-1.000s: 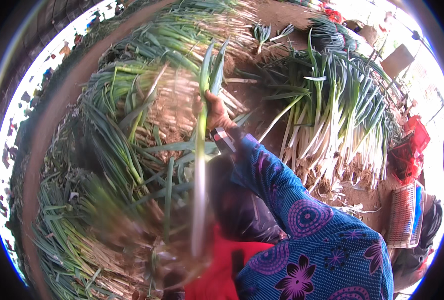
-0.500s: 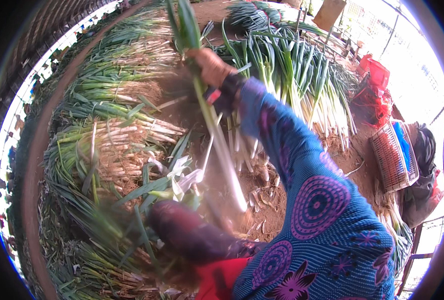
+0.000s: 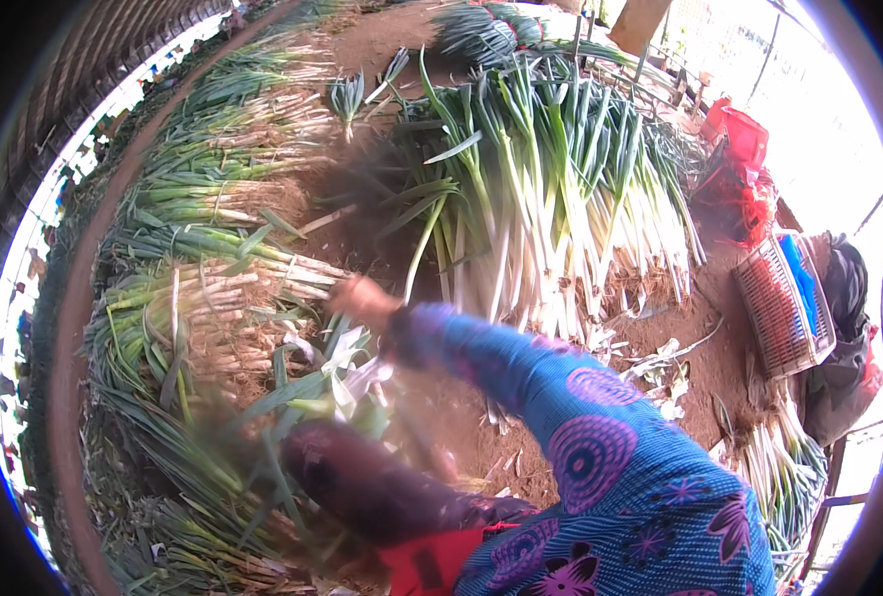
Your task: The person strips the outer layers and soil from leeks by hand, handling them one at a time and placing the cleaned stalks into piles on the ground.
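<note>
My right hand (image 3: 364, 302), in a blue and purple patterned sleeve, reaches left to the root ends of a heap of untrimmed leeks (image 3: 233, 273). Its fingers are smeared by motion, so whether they touch or grip a stalk does not show. Right of it, a row of cleaned leeks (image 3: 551, 199) lies with green tops away from me and white ends toward me. Pale peeled leaves (image 3: 357, 382) lie just below the hand. My left hand is not seen.
A dark blurred shape (image 3: 352, 472), perhaps my leg, fills the lower middle beside red cloth (image 3: 436, 561). Brown soil (image 3: 441, 412) carries leaf scraps. At right are a plastic crate (image 3: 774, 308), red netting (image 3: 744, 189) and more leeks (image 3: 774, 457). Tied bundles (image 3: 481, 35) lie at the far end.
My right hand held up a long leek beside the cleaned row; that leek is no longer in it. The hand has moved down and left to the untrimmed heap.
</note>
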Available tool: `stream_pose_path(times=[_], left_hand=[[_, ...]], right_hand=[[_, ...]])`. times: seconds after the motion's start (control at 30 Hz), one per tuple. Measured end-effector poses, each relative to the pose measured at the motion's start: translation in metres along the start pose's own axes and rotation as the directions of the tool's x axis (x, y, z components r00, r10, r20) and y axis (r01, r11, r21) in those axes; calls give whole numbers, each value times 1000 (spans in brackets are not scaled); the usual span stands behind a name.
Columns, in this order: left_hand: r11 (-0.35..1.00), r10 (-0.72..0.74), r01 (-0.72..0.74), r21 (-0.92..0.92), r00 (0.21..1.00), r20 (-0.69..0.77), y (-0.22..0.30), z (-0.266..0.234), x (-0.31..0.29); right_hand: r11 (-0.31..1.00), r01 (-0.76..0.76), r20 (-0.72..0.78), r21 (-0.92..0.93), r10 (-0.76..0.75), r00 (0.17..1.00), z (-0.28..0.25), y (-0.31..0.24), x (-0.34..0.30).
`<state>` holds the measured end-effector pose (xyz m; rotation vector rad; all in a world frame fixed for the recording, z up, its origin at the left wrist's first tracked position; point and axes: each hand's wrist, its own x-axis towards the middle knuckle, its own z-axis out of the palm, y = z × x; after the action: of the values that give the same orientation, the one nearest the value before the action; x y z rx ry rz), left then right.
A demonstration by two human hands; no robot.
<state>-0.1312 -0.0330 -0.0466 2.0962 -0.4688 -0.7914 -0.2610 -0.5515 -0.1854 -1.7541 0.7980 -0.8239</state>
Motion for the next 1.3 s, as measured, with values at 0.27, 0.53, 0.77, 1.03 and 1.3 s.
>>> stream_pose_path(times=[0.27,0.53,0.77,1.03,1.3], left_hand=[[992,-118,118,38,993,-12,-117,-88,-18],[961,-227,253,113,952,-203,-242,-89,-10],[958,-279,281,-65,849,-449,-292,-113,34],[878,122,22,477,956,-268,-233,-68,138],[339,167,-127,932,983,73,-266,-22,123]], right_hand=[[822,382,190,423,-493,849,241,-239,-25],[833,-444,739,331,63,670,306,-257,-52],[914,-361,836,186,45,547,337,-259,-68],[982,-159,845,104,-3,535,355,-278,-88],[983,-168,867,69,24,498,365,-270,-92]])
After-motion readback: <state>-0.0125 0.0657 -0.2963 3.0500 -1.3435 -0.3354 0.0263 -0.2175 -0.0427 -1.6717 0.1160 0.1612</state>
